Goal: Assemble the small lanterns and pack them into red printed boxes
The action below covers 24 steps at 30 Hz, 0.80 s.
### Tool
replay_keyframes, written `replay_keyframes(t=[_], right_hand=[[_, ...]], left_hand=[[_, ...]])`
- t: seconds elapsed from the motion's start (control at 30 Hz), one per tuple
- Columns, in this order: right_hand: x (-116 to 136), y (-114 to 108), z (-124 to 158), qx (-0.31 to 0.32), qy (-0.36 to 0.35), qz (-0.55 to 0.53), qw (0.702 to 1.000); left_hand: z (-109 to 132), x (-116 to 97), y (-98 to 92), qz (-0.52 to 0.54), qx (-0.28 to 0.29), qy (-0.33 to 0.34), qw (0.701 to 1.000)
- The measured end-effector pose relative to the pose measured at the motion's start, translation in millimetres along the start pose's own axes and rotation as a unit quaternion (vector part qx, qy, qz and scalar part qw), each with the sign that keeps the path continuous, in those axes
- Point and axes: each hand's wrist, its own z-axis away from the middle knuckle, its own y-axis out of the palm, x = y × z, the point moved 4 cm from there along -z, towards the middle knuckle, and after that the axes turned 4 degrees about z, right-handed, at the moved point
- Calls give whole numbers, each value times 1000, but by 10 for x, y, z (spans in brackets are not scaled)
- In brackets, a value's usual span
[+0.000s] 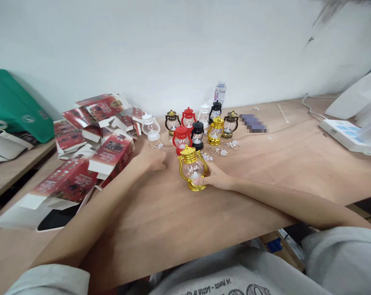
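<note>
My right hand (219,176) is wrapped round the lower right side of a gold toy lantern (193,169), which stands upright at the front of the group. The lantern has a clear globe with a white candle shape inside. To its left, my left hand (154,159) is curled low at the table top, and its fingertips are mostly hidden. A thin wire-like piece (156,171) shows just under those fingers. Beyond my hands stand several more lanterns: a red lantern (182,138), a black lantern (197,135), a second gold lantern (216,132) and a white lantern (150,128).
Red printed boxes (111,149) lie piled on the left, with a dark phone-like slab (58,217) partly under them. Small white cut-out pieces (222,152) lie among the lanterns. A water bottle (220,92) stands by the wall. A white power strip (347,135) is at right.
</note>
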Motion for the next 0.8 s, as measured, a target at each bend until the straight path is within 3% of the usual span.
replay_keyframes(t=[0.2,0.37,0.57,0.67,0.8], right_hand=[[-8,-8,-4,0,2,4,1000],[-15,-9,-5,-5,2,-2,1000],[-5,-3,-1,-10,4,-9,1000],[-4,-3,-1,-11,4,-6,1000],[-15,-5,-4,-8,0,-9,1000]], left_hand=[[176,16,-198,-9,-12,18,1000],[402,-26,-427,43,-17,72,996],[282,-47,-377,158,-86,152,972],[196,-22,-334,195,-97,162,962],[261,-2,-436,300,-128,163,931]])
